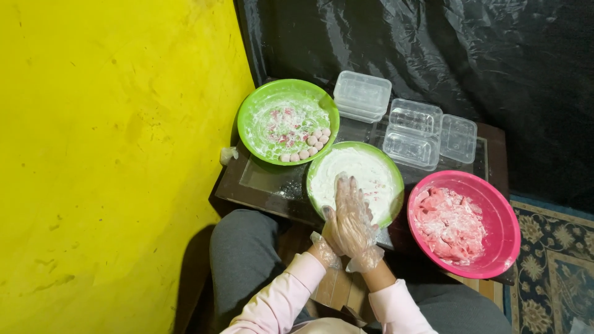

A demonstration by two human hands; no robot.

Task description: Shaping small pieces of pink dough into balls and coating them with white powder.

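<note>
Both my hands wear clear plastic gloves and are pressed together, palm against palm, over the near edge of a green plate (383, 167) spread with white flour. My right hand (351, 213) lies on top, fingers stretched away from me. My left hand (327, 240) is underneath and mostly hidden. Whatever lies between the palms is hidden. A second green plate (250, 120), further back and to the left, holds flour, pink bits and a row of several small pale pink balls (307, 150). To the right, a pink bowl (507, 232) holds floured pink dough pieces (450, 224).
The plates sit on a small dark table (272, 179) with a glass top. Several clear plastic boxes (413, 133) are stacked at the back. A yellow wall is on the left, black plastic sheeting behind, and a patterned rug (550, 260) at the right.
</note>
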